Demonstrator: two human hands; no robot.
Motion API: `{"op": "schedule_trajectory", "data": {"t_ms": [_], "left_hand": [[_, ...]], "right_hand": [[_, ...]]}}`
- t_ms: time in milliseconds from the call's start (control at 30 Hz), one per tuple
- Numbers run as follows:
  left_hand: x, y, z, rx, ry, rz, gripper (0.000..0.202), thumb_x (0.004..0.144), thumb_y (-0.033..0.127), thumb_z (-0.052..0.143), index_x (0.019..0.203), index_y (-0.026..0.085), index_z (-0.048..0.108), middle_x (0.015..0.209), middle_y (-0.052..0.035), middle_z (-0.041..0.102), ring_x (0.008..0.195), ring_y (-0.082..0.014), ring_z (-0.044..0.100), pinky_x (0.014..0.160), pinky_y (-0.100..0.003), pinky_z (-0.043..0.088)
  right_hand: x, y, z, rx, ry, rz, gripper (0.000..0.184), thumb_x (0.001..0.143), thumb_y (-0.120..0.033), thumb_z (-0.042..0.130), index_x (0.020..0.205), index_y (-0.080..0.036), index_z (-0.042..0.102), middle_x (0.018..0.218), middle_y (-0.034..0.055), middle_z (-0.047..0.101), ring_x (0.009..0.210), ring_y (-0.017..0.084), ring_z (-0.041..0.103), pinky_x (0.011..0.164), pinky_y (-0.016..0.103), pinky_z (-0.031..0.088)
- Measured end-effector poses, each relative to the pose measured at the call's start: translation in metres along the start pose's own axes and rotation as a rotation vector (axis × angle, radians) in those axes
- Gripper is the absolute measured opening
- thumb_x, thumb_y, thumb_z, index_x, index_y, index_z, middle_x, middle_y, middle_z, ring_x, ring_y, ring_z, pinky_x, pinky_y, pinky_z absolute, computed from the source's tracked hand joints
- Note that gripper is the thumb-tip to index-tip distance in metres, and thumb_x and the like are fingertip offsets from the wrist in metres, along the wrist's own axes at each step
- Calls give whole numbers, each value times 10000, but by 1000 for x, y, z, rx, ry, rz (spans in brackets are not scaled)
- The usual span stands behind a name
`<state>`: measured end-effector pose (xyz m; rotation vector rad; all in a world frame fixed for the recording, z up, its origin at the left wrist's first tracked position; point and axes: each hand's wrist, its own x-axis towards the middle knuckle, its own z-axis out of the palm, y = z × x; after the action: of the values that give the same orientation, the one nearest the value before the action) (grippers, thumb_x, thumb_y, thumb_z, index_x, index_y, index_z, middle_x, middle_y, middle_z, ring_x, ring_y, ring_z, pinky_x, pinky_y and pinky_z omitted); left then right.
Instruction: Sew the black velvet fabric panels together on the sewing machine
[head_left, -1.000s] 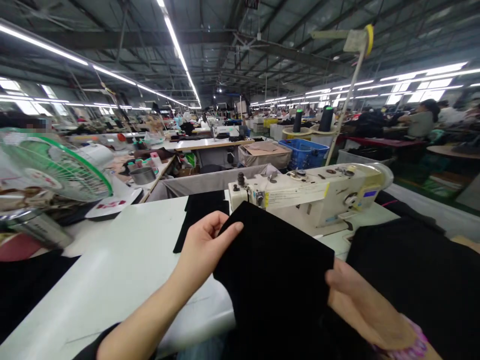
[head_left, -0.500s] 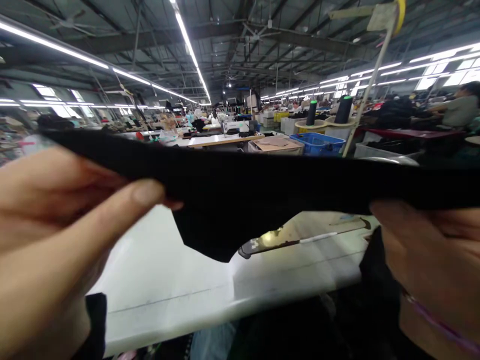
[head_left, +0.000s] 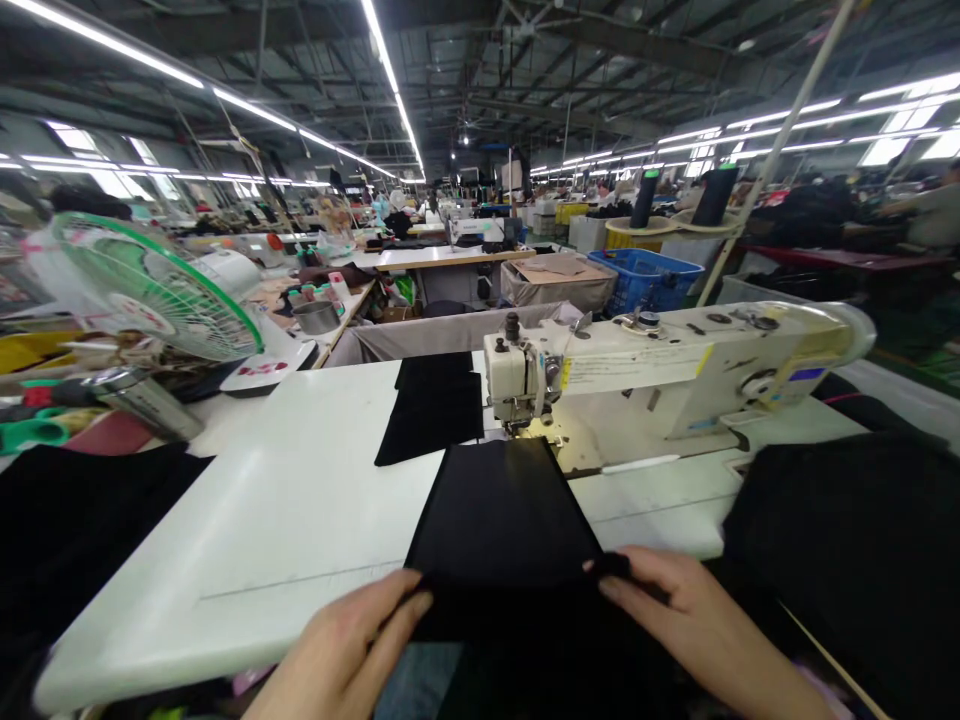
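Observation:
A black fabric piece [head_left: 502,515] lies flat on the white sewing table [head_left: 300,500], its far edge at the needle of the cream sewing machine [head_left: 660,375]. My left hand [head_left: 352,650] grips the piece's near left corner, thumb on top. My right hand [head_left: 690,620] pinches the near right corner. Both hands sit at the table's front edge.
More black pieces [head_left: 435,405] lie stacked behind, left of the machine head. Black cloth piles lie at the left [head_left: 75,520] and right [head_left: 847,540]. A green-rimmed fan [head_left: 150,285] stands at the left. Thread cones [head_left: 712,195], a blue crate [head_left: 645,280] and other workstations fill the background.
The black piece was held up close to the camera half a second ago; now both hands have lowered it flat onto the table in front of the machine's needle.

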<state>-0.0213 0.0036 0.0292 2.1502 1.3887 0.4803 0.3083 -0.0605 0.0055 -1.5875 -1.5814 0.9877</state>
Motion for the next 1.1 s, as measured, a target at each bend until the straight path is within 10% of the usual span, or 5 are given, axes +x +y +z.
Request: {"op": "schedule_trajectory", "data": {"t_ms": [200,367,633,867,1100], "left_hand": [[110,14,17,404,63,-126,283,968,308,413,836,206,642,954,-114,696,886,-277,678,772,-349,492],[149,0,30,355,60,-175,35,833,162,603,862,175,618,1014,-136,640,995,-300,632,821,-369,480],[128,-10,33,15,164,-142,129,826,92,496,869,207,535,863,-41,628,869,-209,634,814,-326,499],[74,8,20,-1014,166,-84,183,725,215,748,907,197,733,1121,-56,720,1039,-217,656,939,-309,480],[60,28,16,-956,392,-56,176,824,369,733,801,205,794,1030,-71,728,1037,-244,650,953,-322,466]], "right_hand": [[99,21,24,-155,361,-81,166,861,-324,604,747,-206,630,898,66,670,894,248,614,837,358,476],[145,30,35,-176,442,-33,76,720,-176,640,680,-220,591,884,93,638,972,300,581,960,444,410],[122,29,38,95,431,-63,156,748,-374,636,792,-227,605,850,50,678,844,249,637,850,400,509],[62,30,33,442,471,96,486,761,-557,748,1099,-214,686,1079,42,742,1038,272,665,894,333,531],[47,27,34,302,677,48,434,738,-571,762,988,-216,765,1046,43,772,1066,312,674,902,348,560]]}}
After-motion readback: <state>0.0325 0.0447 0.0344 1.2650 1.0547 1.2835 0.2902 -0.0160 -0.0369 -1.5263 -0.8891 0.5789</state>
